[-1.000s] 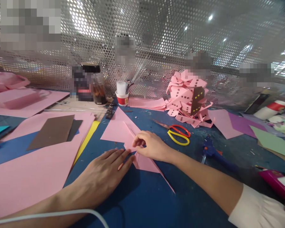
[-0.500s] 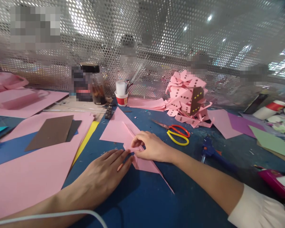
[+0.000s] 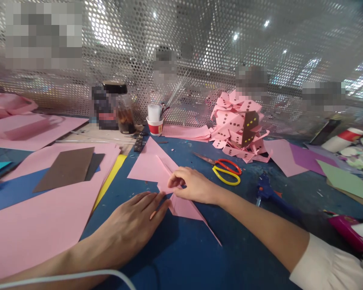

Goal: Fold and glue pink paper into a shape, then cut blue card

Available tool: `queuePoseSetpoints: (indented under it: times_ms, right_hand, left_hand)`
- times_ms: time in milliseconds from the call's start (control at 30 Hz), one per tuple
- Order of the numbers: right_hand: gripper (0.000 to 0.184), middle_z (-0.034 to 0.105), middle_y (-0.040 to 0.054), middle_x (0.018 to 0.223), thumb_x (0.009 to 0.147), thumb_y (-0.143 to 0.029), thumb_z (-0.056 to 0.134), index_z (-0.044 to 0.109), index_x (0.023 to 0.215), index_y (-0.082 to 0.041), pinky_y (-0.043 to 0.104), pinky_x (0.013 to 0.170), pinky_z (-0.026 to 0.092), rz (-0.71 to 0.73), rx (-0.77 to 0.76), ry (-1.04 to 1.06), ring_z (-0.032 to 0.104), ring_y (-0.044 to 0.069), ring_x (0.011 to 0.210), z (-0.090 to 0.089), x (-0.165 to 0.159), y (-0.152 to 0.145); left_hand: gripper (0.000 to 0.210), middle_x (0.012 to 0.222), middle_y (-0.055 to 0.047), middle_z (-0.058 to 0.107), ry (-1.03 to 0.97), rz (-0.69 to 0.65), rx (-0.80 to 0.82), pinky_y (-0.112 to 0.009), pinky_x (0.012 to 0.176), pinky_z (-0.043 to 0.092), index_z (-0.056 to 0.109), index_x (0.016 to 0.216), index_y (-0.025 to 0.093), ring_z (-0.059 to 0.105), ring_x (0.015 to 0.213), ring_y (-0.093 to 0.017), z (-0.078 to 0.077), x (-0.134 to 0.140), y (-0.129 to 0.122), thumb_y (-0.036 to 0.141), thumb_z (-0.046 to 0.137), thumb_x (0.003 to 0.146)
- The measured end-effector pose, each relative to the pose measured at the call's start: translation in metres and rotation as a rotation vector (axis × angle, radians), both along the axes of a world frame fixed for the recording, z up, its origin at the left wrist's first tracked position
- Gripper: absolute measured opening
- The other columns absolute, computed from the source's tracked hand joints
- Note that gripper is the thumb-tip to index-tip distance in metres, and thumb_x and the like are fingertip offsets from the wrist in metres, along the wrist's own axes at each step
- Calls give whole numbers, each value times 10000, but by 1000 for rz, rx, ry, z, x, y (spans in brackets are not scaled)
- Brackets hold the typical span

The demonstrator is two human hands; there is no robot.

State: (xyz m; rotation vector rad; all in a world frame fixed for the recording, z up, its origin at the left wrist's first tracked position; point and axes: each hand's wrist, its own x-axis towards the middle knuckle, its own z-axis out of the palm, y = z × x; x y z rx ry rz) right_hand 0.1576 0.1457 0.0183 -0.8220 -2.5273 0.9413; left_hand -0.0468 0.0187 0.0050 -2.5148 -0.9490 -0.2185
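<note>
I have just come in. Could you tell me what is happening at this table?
A person is working on pink paper with both hands. The right hand pinches it near the middle; the left hand lies flat at its edge. Scissors and a glue gun lie untouched to the right.

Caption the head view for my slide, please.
Left hand and right hand close together at pink paper on a blue table, red-and-yellow-handled scissors beyond.
</note>
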Motion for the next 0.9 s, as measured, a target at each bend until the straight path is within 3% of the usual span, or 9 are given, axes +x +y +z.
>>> queuePoseSetpoints:
  times_ms: [133,233,400,567,700,900]
  right_hand:
    - [231,728,13,975,780,-68,595,716,938,-186,228,754,485,-27,-104,31,640,113,815,1,1,3]
    - [173,740,11,939,835,-120,599,701,960,-182,221,757,494,-123,-185,80,663,119,829,4,5,4]
    - [111,756,10,899,852,-208,619,695,933,-209,254,727,488,-302,-67,-41,693,156,822,13,13,1]
    - [107,756,2,863,829,-230,640,701,917,-221,253,702,486,-297,-89,-87,704,163,811,18,12,-5]
    - [124,746,3,798,836,-208,621,687,941,-206,246,693,504,-288,-196,-67,724,156,762,21,12,-6]
    - [117,729,22,911,862,-241,645,675,967,-196,241,651,554,-294,-263,6,718,146,737,16,12,-6]
  left_hand:
    - [428,1251,-232,703,-14,-13,7,-466,840,624,615,1281,35,735,1028,-341,0,1,0,56,413,904]
    - [413,1276,-210,698,-26,-3,7,-469,860,621,618,1287,62,729,1053,-336,-2,-1,1,64,426,921]
    - [365,1262,-192,710,-76,-4,11,-490,876,618,637,1247,86,724,1069,-332,-5,-3,4,77,441,940]
    - [342,1237,-171,725,-106,7,-11,-495,878,622,649,1209,96,724,1068,-327,-2,-1,3,75,441,938]
    - [351,1227,-158,732,-125,30,-36,-488,873,629,645,1204,98,729,1060,-316,2,1,3,64,426,931]
    - [321,1171,-139,754,-188,17,-24,-469,869,634,650,1147,107,741,1018,-291,3,1,5,76,414,932]
